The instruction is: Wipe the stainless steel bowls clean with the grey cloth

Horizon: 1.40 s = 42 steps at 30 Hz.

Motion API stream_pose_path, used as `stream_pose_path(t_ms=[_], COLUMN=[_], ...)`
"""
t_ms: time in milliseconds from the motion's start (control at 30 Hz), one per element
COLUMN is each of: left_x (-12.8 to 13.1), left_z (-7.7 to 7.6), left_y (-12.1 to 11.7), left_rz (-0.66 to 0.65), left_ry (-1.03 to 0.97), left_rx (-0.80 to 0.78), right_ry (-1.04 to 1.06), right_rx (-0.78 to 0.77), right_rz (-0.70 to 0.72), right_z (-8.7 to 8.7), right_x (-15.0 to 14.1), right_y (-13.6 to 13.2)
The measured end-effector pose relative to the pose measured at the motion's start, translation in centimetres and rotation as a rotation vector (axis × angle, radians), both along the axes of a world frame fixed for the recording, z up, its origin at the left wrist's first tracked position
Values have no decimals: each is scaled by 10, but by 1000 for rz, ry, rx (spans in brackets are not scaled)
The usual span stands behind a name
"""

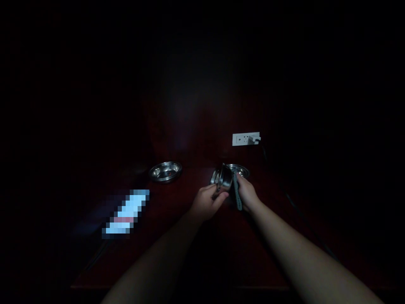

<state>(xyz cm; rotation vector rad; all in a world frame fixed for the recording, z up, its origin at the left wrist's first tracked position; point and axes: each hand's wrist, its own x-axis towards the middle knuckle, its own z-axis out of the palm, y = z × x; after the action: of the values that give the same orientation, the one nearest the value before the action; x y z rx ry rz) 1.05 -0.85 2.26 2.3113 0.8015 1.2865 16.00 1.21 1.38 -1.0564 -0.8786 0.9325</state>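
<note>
In the head view my left hand (pixel 207 203) is closed round the edge of a shiny metal bowl (pixel 225 179), which is tilted on its side, its thumb toward the near side. Against the right side of the bowl, my right hand (pixel 247 193) grips a grey-green cloth (pixel 236 192); part of its fingers is hidden. Just behind the hands lies a metal plate (pixel 242 169), partly covered by them. A small pale object (pixel 214 177) shows left of the bowl, too dark to name.
A round metal dish (pixel 166 172) rests on the dark red table (pixel 177 198) at left. Nearer is a lit, pixelated screen (pixel 128 213). A white wall socket (pixel 242 139) holds a plug (pixel 254 137), and a dark cable (pixel 303 217) runs along the right side.
</note>
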Motion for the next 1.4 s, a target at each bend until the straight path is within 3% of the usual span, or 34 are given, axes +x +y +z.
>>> stream_pose_path(t_ms=[100,167,300,367,500,633,767,933,1033,1067,1133,1267,1400], left_x=[-6,-10,-15,-14,-11,-9,-8,-8,-9,-9,-9,-8,-8], left_z=[-2,-2,-2,-2,-2,-3,-5,-7,-8,-9,-11,-13,-14], left_y=[11,18,25,25,23,20,19,21,24,25,27,31,32], left_rz=[162,285,380,402,478,528,512,514,512,512,517,527,538], left_ry=[-56,9,251,347,481,514,517,533,554,562,566,559,540], left_rx=[0,-13,29,33,-30,-105,-110,-175,-211,-217,-219,-242,-279], right_ry=[-19,-136,-754,-1041,-1340,-1498,-1587,-1495,-1183,-1025,-626,-470,-397], right_rx=[-13,17,266,315,216,-32,-179,-150,-117,-147,-350,-513,-597], right_rz=[-29,-33,9,5,186,351,352,372,196,85,-28,6,17], right_z=[3,10,30,34,16,-12,-24,-18,-5,0,7,10,3], right_x=[9,17,36,40,38,29,19,24,40,45,53,55,50], right_y=[2,1,-15,-26,-46,-62,-76,-74,-49,-38,-13,32,60])
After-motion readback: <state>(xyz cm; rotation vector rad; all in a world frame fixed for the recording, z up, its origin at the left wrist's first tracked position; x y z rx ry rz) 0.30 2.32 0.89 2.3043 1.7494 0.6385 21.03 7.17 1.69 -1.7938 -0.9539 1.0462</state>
